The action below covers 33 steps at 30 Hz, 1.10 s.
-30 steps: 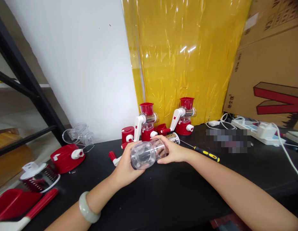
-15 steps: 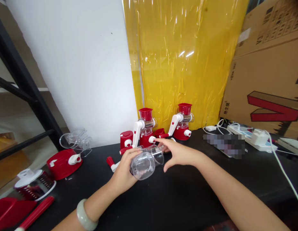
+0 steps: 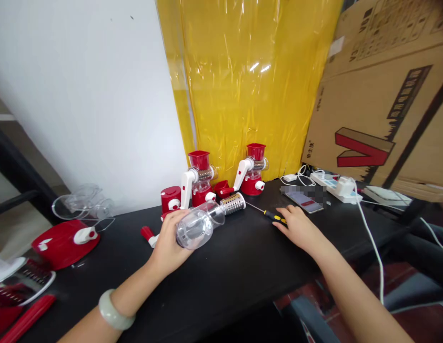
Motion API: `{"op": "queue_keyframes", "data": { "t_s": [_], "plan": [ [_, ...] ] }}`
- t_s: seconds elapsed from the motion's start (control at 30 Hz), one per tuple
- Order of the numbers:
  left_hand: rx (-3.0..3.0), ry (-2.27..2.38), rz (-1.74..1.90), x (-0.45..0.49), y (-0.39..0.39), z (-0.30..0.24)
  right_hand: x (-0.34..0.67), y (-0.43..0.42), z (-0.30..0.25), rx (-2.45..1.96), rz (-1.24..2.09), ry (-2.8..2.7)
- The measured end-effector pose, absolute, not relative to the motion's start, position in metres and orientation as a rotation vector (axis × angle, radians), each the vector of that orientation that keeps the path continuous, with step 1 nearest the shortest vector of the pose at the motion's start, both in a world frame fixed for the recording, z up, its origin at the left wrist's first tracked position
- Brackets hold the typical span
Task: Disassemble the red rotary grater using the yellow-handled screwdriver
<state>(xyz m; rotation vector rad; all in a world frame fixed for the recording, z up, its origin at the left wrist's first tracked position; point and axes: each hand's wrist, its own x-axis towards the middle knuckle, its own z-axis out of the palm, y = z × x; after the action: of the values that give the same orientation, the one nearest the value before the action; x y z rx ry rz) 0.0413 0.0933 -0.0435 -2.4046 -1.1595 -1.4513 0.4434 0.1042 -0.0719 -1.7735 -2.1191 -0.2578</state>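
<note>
My left hand point(image 3: 170, 243) is wrapped round a clear plastic grater housing point(image 3: 196, 229), held tilted above the black table, its narrower tube pointing right. Just beyond that tube lies a perforated metal grating drum point(image 3: 234, 204) with a white rim. Farther right, my right hand point(image 3: 300, 227) has its thumb and fingers closed about the black and yellow handle of a screwdriver point(image 3: 267, 214). The screwdriver's thin shaft points left toward the drum. Behind the housing stand two red and white rotary graters, one on the left point(image 3: 200, 178) and one on the right point(image 3: 255, 171).
A red grater base point(image 3: 66, 245) and clear plastic parts point(image 3: 86, 202) sit at the left. Another red base point(image 3: 170, 199) is near the graters. A phone point(image 3: 304, 199), a power strip point(image 3: 334, 187) and white cables point(image 3: 371, 243) lie right. A large carton point(image 3: 378, 105) leans behind them.
My right hand has left the housing, moved right and taken hold of the screwdriver handle. My left hand still holds the housing. The view has shifted right, and the grating drum now shows.
</note>
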Motion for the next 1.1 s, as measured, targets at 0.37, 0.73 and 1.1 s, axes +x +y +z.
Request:
{"op": "queue_keyframes", "data": {
  "t_s": [0.37,0.73,1.1],
  "plan": [
    [-2.36,-1.056,-1.322,0.04,0.088,-0.041,0.454,0.092,-0.091,-1.871,-0.33,-1.975],
    [-2.365,-1.265,-0.863,0.031,0.062,0.005,0.468,-0.002,-0.051,-1.179,-0.382,-1.763],
    [-2.395,-1.511,-0.535,0.011,0.049,0.034,0.422,0.028,-0.063,-0.971,-0.063,-1.874]
  ]
}}
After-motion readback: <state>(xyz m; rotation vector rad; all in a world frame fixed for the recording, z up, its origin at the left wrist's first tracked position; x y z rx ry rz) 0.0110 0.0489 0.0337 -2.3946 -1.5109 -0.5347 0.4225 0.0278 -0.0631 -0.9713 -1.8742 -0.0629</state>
